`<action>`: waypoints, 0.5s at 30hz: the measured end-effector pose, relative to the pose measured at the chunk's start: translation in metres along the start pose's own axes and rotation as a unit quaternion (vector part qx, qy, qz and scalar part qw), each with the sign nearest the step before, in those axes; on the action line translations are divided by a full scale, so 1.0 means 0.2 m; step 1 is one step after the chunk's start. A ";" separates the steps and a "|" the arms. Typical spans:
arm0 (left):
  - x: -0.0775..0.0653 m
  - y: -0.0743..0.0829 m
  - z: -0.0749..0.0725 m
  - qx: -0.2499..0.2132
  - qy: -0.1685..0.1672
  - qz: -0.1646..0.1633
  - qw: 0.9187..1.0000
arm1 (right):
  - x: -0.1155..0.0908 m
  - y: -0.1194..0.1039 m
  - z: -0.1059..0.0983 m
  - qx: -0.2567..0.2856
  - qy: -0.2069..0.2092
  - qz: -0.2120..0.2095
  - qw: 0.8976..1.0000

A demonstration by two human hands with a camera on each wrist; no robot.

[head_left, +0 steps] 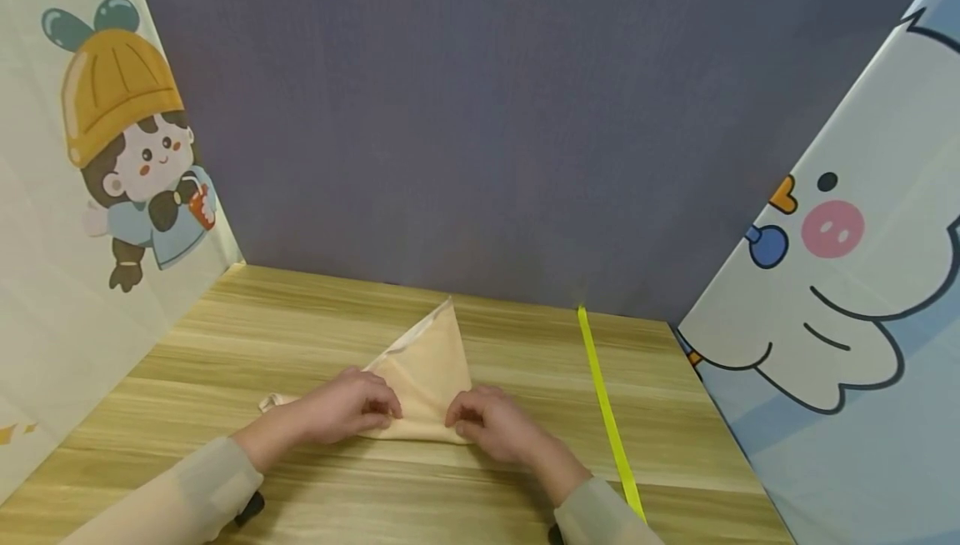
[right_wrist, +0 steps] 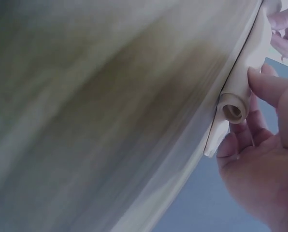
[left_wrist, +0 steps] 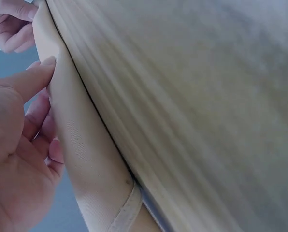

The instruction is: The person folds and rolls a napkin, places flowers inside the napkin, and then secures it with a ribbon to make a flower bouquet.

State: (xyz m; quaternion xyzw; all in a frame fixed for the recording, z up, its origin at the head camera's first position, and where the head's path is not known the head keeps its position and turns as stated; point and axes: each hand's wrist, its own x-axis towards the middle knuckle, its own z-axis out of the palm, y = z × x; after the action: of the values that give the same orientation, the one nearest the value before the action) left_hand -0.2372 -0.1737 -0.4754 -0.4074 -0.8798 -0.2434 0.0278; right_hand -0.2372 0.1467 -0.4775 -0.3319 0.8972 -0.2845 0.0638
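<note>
And here's the beige cloth (head_left: pixel 431 370), lying across the middle of the wooden counter (head_left: pixel 360 499), its far corner tapering to a point! The left hand (head_left: pixel 348 405) pinches the rolled near edge, thumb on the roll; the right hand (head_left: pixel 498 422) pinches it too, close to the right end. Over to the right, well apart, lies a yellow strip (head_left: pixel 606 399).

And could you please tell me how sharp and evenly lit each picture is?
Head: soft, fairly even light, the beige folded cloth clear; left wrist: the yellowish wood-grain tabletop blurs into streaks; right wrist: the tabletop blurs too, darker towards the left, the cloth's rolled end clearer.
</note>
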 end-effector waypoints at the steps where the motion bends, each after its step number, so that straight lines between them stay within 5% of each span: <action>1: 0.00 0.00 0.00 0.006 0.003 0.003 1.000 | 0.00 0.00 0.00 0.000 0.002 -0.003 1.000; 6: 0.00 -0.01 0.00 0.029 0.016 0.025 0.999 | -0.01 0.02 0.00 0.014 -0.001 0.006 1.000; 15: -0.01 0.01 0.00 -0.004 -0.045 -0.027 0.999 | 0.00 0.03 -0.01 0.028 -0.023 0.022 0.999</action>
State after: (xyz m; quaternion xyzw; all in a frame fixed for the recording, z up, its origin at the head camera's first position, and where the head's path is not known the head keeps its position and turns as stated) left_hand -0.2351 -0.1747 -0.4748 -0.3945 -0.8897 -0.2288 -0.0202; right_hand -0.2410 0.1513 -0.4802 -0.3170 0.8940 -0.3005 0.0998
